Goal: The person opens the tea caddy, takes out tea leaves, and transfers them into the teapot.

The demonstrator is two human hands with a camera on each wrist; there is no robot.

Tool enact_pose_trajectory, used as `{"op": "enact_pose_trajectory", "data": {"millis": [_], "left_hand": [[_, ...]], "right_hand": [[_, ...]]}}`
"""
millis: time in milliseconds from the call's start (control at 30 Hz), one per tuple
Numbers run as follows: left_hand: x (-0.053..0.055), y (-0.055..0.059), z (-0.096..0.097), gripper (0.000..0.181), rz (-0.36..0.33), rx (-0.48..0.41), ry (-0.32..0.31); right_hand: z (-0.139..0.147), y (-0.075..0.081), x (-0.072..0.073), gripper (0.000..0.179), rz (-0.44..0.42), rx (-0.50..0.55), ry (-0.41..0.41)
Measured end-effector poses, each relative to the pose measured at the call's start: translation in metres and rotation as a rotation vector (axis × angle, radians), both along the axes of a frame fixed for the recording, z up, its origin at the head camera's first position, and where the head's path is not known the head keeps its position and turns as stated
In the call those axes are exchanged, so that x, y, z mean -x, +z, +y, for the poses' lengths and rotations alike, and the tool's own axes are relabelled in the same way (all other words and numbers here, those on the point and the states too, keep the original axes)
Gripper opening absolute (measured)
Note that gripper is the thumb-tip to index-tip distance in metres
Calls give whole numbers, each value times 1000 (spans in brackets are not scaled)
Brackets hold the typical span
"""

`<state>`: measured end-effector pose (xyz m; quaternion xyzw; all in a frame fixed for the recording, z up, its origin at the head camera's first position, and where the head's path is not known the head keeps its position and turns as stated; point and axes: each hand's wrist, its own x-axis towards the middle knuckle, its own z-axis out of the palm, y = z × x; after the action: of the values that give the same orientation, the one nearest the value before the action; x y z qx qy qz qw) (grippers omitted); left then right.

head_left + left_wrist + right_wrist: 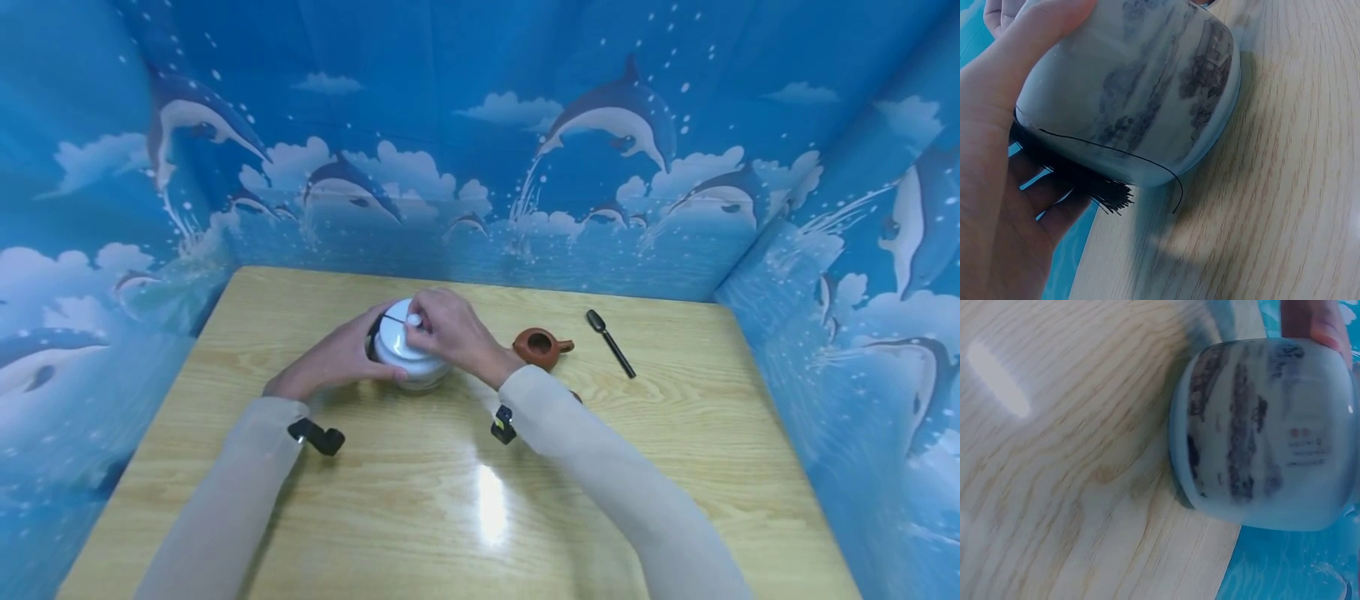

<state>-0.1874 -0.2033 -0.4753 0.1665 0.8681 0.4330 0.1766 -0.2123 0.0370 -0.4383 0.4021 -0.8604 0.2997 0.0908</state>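
Observation:
A white lidded ceramic jar [1141, 94] with a grey painted landscape stands on the table, left of centre. My left hand [348, 348] grips its left side, the thumb along the near wall. Between that palm and the jar hangs a black tassel [1091, 181], with one loose thread lying across the wall. On top sits the white lid [397, 333], crossed by a thin dark line. My right hand [448, 329] pinches the lid's round knob [414, 320] between thumb and fingers. The right wrist view shows the jar's other side [1260, 431] with small print; the right hand is hardly seen there.
A brown clay teapot [557, 360] with an open top stands right of my right hand. Farther right lies a black spoon [611, 343]. A small brown object [576, 397] is mostly hidden behind the right sleeve. Dolphin-print curtains [450, 242] enclose the wooden table [405, 500].

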Motion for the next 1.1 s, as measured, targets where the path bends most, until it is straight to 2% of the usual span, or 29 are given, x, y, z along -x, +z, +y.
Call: {"op": "enact_pose_trajectory", "data": {"millis": [67, 167, 367, 467, 667, 867, 1100], "left_hand": [[0, 1, -1, 132, -4, 10, 4], [0, 2, -2, 131, -10, 12, 11], [2, -1, -4, 132, -13, 19, 11], [3, -3, -4, 133, -12, 20, 13], [4, -4, -3, 131, -10, -2, 0], [4, -3, -2, 131, 0, -12, -1], [6, -4, -3, 128, 3, -24, 0]], "right_hand": [[0, 3, -1, 9, 37, -10, 16], [0, 11, -2, 10, 13, -48, 12], [2, 35, 2, 18, -203, -184, -11], [4, 45, 5, 21, -257, -228, 15], [7, 53, 7, 18, -253, -264, 54], [10, 60, 3, 17, -234, -239, 53], [19, 67, -6, 15, -294, -231, 98]]}}
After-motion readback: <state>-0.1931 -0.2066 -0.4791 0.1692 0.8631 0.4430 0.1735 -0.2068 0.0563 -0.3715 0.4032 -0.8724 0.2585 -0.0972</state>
